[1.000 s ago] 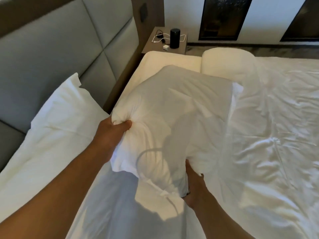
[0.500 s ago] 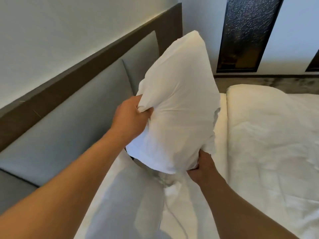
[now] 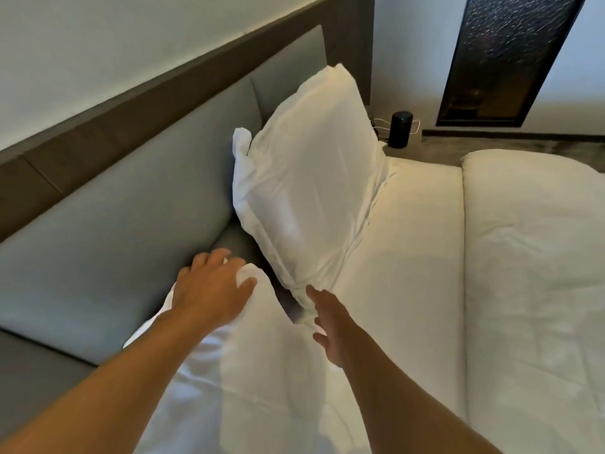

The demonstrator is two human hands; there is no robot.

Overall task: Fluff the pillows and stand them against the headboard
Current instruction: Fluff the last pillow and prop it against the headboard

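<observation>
A white pillow stands upright on the mattress, leaning against the grey padded headboard. A second white pillow lies flat below it, along the headboard's foot. My left hand rests with spread fingers on the top corner of this lying pillow. My right hand hovers open just below the standing pillow's lower corner, fingertips almost at the fabric, holding nothing.
A folded white duvet covers the right side of the bed. A black cylindrical speaker with cables stands on the nightstand beyond the pillow. A dark framed glass panel is on the far wall.
Both hands held the pillow in the air and shook it; now it stands against the headboard and both hands have let go. My left hand has dropped onto the lying pillow.
</observation>
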